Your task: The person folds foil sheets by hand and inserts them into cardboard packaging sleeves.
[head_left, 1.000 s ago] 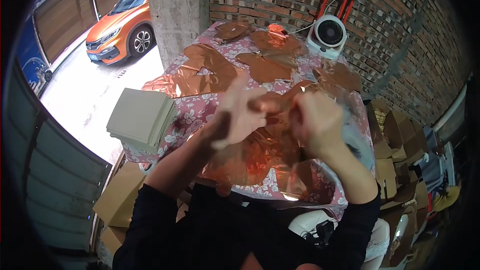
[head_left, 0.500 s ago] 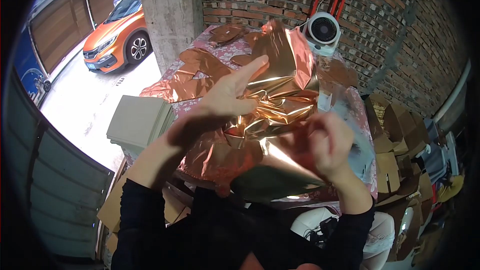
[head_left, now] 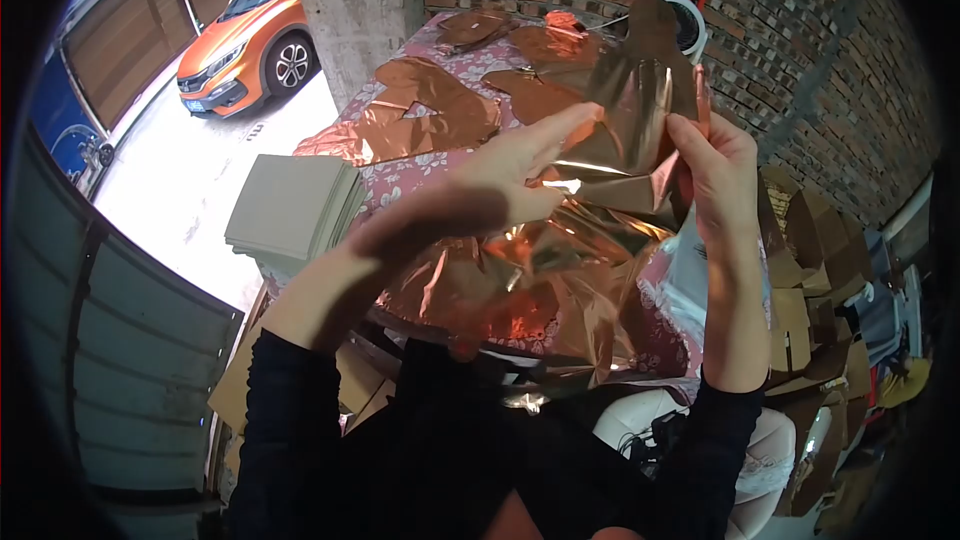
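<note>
A large sheet of shiny copper-coloured foil (head_left: 610,200) lies crumpled over the table, its far part raised towards the fan. My right hand (head_left: 712,165) pinches the foil's right edge between thumb and fingers. On the foil's left side my left hand (head_left: 535,165) has its fingers stretched out, with the thumb apart, touching or just over the surface. Flat cut pieces of the same foil (head_left: 430,110) rest on the pink floral tablecloth (head_left: 400,178) at the left. Clear plastic (head_left: 685,275) lies beside my right forearm.
A stack of grey-green sheets (head_left: 290,202) sits at the table's left edge. Behind the foil is a white fan (head_left: 690,28) by the brick wall. Open cardboard boxes (head_left: 800,240) stand at the right, a white padded stool (head_left: 770,450) is near me, and an orange car (head_left: 245,50) is outside.
My right hand has moved up and away from me, from a blur near the foil's lower right to its right edge. The foil's far end now stands further right, and its near flap has dropped.
</note>
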Tool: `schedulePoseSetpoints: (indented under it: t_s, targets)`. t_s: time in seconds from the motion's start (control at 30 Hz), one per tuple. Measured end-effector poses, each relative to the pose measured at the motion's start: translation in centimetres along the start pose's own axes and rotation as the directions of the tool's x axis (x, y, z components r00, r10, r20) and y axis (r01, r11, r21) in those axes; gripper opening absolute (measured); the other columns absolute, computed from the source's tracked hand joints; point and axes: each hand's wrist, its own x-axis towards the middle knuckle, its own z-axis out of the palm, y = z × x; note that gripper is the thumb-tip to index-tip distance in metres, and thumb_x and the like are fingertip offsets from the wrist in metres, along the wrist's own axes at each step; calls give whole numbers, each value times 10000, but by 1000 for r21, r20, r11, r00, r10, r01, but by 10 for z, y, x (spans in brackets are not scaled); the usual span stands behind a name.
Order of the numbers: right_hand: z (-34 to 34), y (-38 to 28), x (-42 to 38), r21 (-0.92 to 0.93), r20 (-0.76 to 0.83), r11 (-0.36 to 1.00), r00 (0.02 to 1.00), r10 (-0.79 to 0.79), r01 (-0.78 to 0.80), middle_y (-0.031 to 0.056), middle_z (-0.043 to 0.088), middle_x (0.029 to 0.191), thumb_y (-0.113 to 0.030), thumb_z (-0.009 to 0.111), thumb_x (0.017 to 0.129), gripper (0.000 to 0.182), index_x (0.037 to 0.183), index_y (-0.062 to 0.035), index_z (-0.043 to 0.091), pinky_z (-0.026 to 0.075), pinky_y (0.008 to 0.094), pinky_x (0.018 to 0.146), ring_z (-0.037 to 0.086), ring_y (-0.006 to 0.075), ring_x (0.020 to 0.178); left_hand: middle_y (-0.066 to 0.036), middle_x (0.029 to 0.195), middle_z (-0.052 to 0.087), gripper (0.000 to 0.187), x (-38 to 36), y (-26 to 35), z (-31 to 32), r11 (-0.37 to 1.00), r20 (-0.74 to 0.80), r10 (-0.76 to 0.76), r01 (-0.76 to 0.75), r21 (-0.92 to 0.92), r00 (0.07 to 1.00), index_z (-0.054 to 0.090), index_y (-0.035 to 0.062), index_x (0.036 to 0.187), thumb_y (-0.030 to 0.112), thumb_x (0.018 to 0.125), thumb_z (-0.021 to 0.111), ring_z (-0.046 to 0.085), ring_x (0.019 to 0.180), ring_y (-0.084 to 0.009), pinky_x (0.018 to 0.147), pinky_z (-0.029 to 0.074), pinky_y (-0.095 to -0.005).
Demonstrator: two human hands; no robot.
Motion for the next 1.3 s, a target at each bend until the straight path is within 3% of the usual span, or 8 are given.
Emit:
schedulePoseSetpoints:
  t_s: [0.1,0.17,0.23,0.37,0.63,0.97,1.13,1.3]
  targets:
    - [-7,5,-10,12,-88,999,995,-48,49,36,679,815,-117,617,942,135,892,2,657,486,217,625,605,68,675,-384,1493,200,1084,-25,-19,22,986,-213,-104,73,-149,971,-63,-12,1508,144,808,750,422,1309,-424,1050,408,-431]
    - [-10,6,-20,166,-123,984,991,-44,64,32,671,798,-83,624,933,107,887,8,656,476,202,600,594,62,657,-353,1491,241,1158,-55,-17,43,972,-127,-214,198,-129,969,-64,-37,1499,212,774,804,410,1328,-405,1078,378,-417]
    - [-15,2,-32,199,-100,975,992,-80,98,24,666,790,-68,614,935,98,900,9,665,464,195,584,588,55,648,-286,1437,383,1193,-72,-49,82,902,-107,-8,-39,-429,994,-1,-22,1509,270,719,844,434,1331,-328,1082,380,-376]
    - [-14,-8,-37,60,-276,986,952,-132,154,10,655,770,-65,604,939,102,923,3,678,446,194,550,573,48,620,-139,1317,553,739,-87,-41,91,998,225,-53,61,-28,973,506,-1,1338,271,723,811,530,1228,-237,1038,410,-352]
    - [-22,-9,-25,38,-472,964,855,-216,264,47,661,726,-100,607,945,125,956,0,681,432,204,462,575,85,533,-160,930,679,490,-81,-85,125,988,110,-129,118,102,986,508,-23,1202,198,816,713,670,868,-242,788,510,-355]
    - [-25,69,17,28,-188,992,974,128,-125,43,616,614,-120,568,912,166,820,-12,655,405,248,392,557,126,446,-46,734,652,186,-142,-91,70,727,-93,-507,367,-580,857,696,-9,898,176,890,684,572,567,-91,527,449,-240]
    - [12,151,42,-183,-214,955,958,193,-234,49,644,639,-103,606,836,163,793,29,691,425,275,477,578,109,545,-37,644,597,131,-168,-114,48,607,-201,-663,361,-708,721,654,-26,850,95,902,655,586,503,-134,451,470,-271]
    - [27,234,68,-651,-180,708,962,205,-273,238,673,741,-230,669,785,288,789,57,685,521,424,651,684,331,692,-34,624,590,139,-169,-119,29,622,-250,-705,408,-668,664,665,-9,831,116,889,682,570,496,-121,444,452,-263]
